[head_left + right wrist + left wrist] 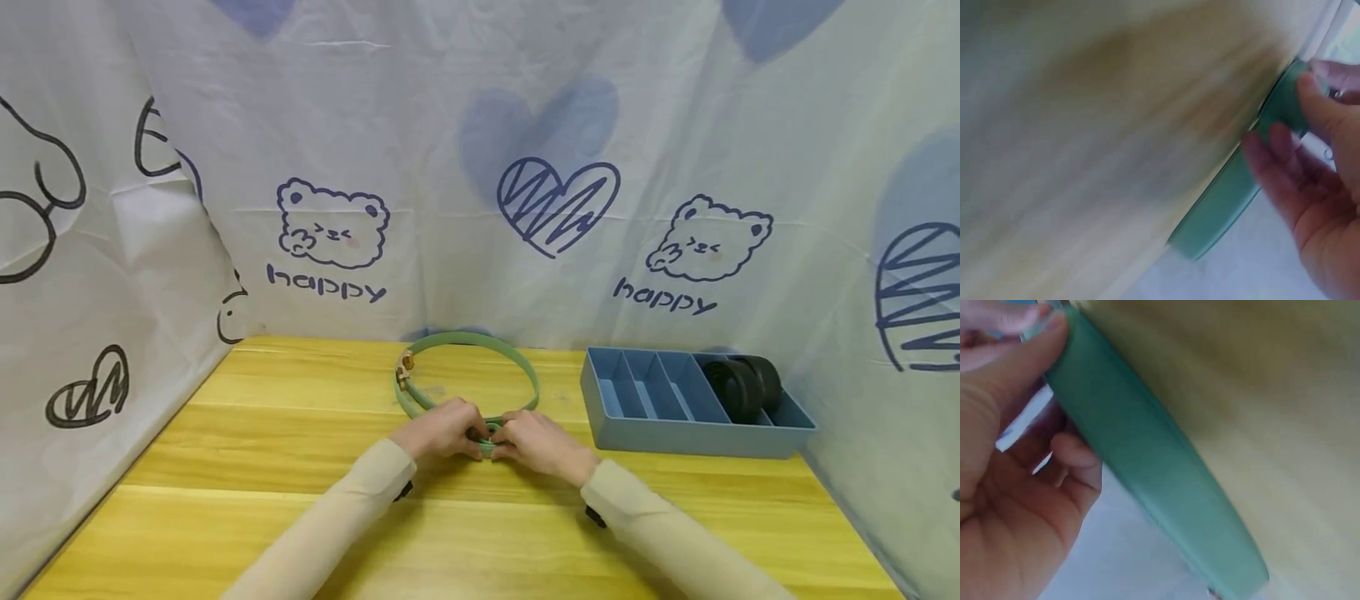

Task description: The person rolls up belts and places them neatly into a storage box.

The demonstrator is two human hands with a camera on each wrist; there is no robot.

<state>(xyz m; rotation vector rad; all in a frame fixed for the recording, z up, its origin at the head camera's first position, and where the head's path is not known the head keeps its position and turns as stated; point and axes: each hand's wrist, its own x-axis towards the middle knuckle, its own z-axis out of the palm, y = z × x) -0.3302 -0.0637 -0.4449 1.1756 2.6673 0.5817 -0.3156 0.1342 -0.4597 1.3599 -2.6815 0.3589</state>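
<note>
A green belt [480,337] lies in a wide loop on the table, its gold buckle [403,369] at the loop's left side. At the near side of the loop, part of the belt is wound into a small coil [487,451]. My left hand [447,427] pinches the coil from the left, while my right hand [545,443] pinches it from the right. In the left wrist view the belt strap [1147,450] runs on from under the thumb. The right wrist view has the thumb and fingers on the belt's curved part [1222,203].
To the right stands a blue-grey divided box [697,437]; black coiled straps [738,389] sit in its right compartments. Behind the wooden table [285,425] hangs a white printed cloth [442,250], with more cloth along both sides.
</note>
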